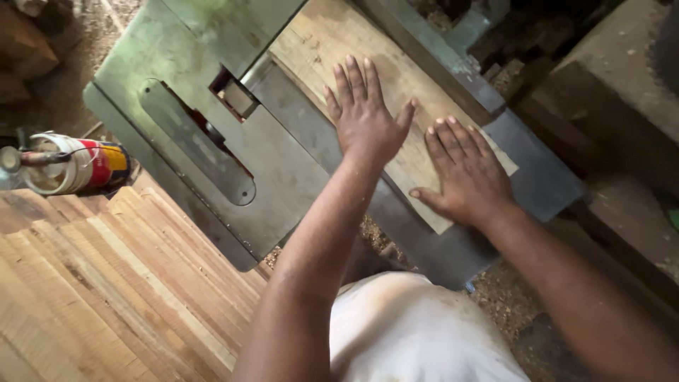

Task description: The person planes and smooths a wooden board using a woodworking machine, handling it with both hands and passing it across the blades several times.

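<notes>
A pale wooden board [332, 42] lies flat on the grey-green metal machine table [283, 170]. My left hand [364, 113] presses flat on the board's middle, fingers spread. Beside it, my right hand [467, 173] rests palm down on the board's near end, fingers together and pointing away from me. Neither hand grips anything. The board runs alongside a metal fence [431, 60] on its right side. A long insert plate with a slot [201, 145] sits left of the board.
A stack of pale wooden planks [106, 283] lies at lower left. A cylindrical can [78, 164] with a red and yellow band stands at the left edge. Sawdust [495, 297] covers the floor. Dark timber blocks [622, 92] sit at right.
</notes>
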